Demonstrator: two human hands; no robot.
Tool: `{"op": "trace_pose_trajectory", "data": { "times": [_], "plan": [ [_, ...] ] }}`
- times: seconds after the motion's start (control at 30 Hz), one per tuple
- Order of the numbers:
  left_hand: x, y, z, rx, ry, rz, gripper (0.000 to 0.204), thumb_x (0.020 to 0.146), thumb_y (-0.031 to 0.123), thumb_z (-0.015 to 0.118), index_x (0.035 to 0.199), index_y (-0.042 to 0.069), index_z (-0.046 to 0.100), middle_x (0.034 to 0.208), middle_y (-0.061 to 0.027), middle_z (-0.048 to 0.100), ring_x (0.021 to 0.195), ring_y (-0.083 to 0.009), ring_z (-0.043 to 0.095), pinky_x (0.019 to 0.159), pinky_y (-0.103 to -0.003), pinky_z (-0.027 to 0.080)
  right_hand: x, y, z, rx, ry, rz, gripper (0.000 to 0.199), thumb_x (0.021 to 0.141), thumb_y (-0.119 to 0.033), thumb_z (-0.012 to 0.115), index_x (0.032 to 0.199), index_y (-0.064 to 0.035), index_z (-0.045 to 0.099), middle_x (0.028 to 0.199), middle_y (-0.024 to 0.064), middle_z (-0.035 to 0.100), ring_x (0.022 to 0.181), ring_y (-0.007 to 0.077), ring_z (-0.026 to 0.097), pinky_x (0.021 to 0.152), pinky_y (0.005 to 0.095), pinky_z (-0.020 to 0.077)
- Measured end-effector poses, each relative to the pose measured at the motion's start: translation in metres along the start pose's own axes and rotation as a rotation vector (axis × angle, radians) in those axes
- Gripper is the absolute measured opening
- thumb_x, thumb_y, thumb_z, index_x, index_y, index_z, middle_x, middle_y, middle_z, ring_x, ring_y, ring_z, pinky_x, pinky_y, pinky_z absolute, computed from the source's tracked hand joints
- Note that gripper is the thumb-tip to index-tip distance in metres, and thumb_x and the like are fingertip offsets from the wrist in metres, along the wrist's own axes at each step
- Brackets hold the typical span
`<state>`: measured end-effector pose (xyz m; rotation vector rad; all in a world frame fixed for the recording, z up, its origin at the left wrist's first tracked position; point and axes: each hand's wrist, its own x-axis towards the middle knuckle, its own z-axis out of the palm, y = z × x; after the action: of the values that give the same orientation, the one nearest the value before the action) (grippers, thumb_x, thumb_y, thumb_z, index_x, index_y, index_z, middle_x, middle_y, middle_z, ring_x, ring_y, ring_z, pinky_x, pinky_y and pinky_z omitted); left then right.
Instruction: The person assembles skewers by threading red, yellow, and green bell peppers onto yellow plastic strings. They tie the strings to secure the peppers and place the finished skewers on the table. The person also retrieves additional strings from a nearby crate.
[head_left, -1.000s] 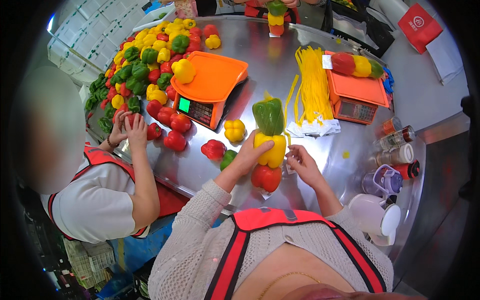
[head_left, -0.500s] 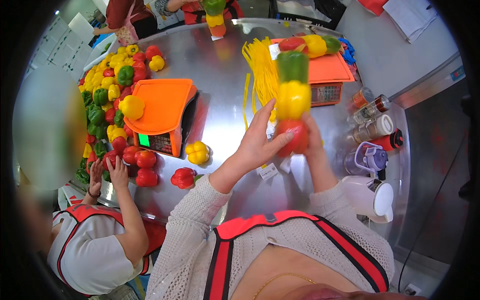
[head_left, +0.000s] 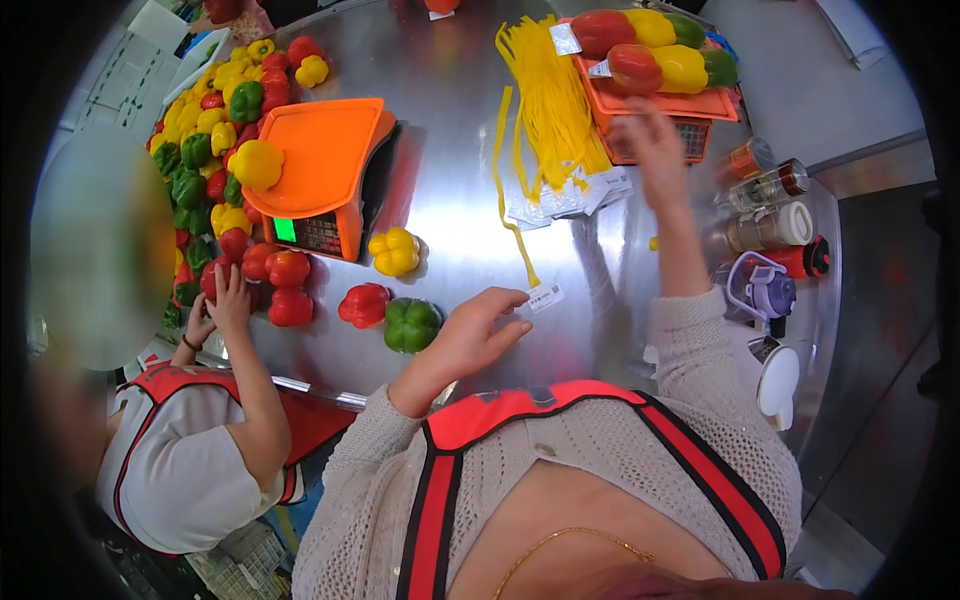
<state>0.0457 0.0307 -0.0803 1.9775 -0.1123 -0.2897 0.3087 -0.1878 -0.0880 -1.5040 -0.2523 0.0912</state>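
My left hand (head_left: 470, 338) is open over the near part of the table, thumb apart from the fingers. Its index fingertip is at the edge of a white label (head_left: 544, 297) on the end of a single yellow strip (head_left: 505, 190). My right hand (head_left: 652, 145), blurred by motion, is in front of the right-hand orange scale (head_left: 700, 108) with fingers stretched out and nothing visible in them. On that scale lies a row of red, yellow and green bell peppers (head_left: 682, 70), with a second such row (head_left: 650, 30) behind it. Both have white labels at the red end.
A bunch of yellow strips (head_left: 550, 100) with white labels lies left of that scale. Another orange scale (head_left: 320, 150) bears a yellow pepper. Loose peppers (head_left: 190, 190) are heaped at the left, by a co-worker's hands (head_left: 220, 300). Bottles (head_left: 768, 225) and a white kettle (head_left: 778, 385) line the right.
The pepper row that both my hands held now lies on the right-hand scale, beside the other row. My left hand has drawn back toward me; my right hand is beside the scale.
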Motion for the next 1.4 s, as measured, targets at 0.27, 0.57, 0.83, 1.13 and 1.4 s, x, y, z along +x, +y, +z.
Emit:
{"op": "trace_pose_trajectory", "data": {
  "times": [0.27,0.57,0.83,1.13,1.4],
  "plan": [
    [-0.02,0.006,0.015,0.056,0.024,0.006,0.041,0.09,0.02,0.069,0.124,-0.001,0.058,0.112,-0.0146,0.064,0.099,-0.0231,0.064,0.08,-0.032,0.053,-0.154,0.093,0.108,-1.115,-0.535,-0.005,0.036,0.083,-0.019,0.068,0.112,-0.0025,0.055,0.097,0.0152,0.064,0.095,0.034,0.064,0.073,0.0478,0.0516],
    [-0.026,-0.023,0.019,-0.991,0.534,-0.329,0.037,0.099,0.023,0.056,0.128,0.001,0.051,0.103,-0.0101,0.063,0.088,-0.0185,0.064,0.077,-0.032,0.055,-0.21,-0.003,0.105,-0.26,-0.66,0.14,0.021,0.085,-0.014,0.066,0.101,-0.0003,0.064,0.076,0.0109,0.064,0.069,0.0166,0.062,0.064,0.0323,0.0499],
    [-0.051,0.034,-0.064,-1.101,0.683,0.181,0.033,0.099,0.009,0.048,0.132,0.005,0.043,0.076,-0.0023,0.053,0.052,-0.005,0.04,0.043,-0.016,0.031,-0.268,0.007,0.097,-0.795,-1.097,-0.157,0.014,0.089,-0.017,0.058,0.098,-0.0071,0.062,0.094,0.0134,0.063,0.088,0.0341,0.062,0.074,0.0424,0.0508],
    [-0.076,0.056,-0.023,-0.473,0.635,0.089,0.04,0.101,0.013,0.046,0.138,-0.001,0.041,0.083,-0.0054,0.068,0.054,-0.0013,0.042,0.049,-0.016,0.035,-0.259,0.006,0.076,-0.67,-0.924,-0.086,0.028,0.088,-0.016,0.064,0.115,-0.0105,0.064,0.101,0.0131,0.063,0.088,0.0283,0.064,0.08,0.0374,0.0518],
    [-0.083,0.052,0.034,-0.206,0.159,0.0,0.014,0.1,0.013,0.05,0.103,0.002,0.057,0.076,0.0003,0.067,0.066,-0.0042,0.051,0.061,-0.022,0.041,-0.222,-0.066,0.066,0.268,-0.585,0.219,0.019,0.091,-0.008,0.065,0.108,-0.0011,0.062,0.088,0.0052,0.064,0.076,0.0119,0.063,0.068,0.0241,0.052]
  ]
}}
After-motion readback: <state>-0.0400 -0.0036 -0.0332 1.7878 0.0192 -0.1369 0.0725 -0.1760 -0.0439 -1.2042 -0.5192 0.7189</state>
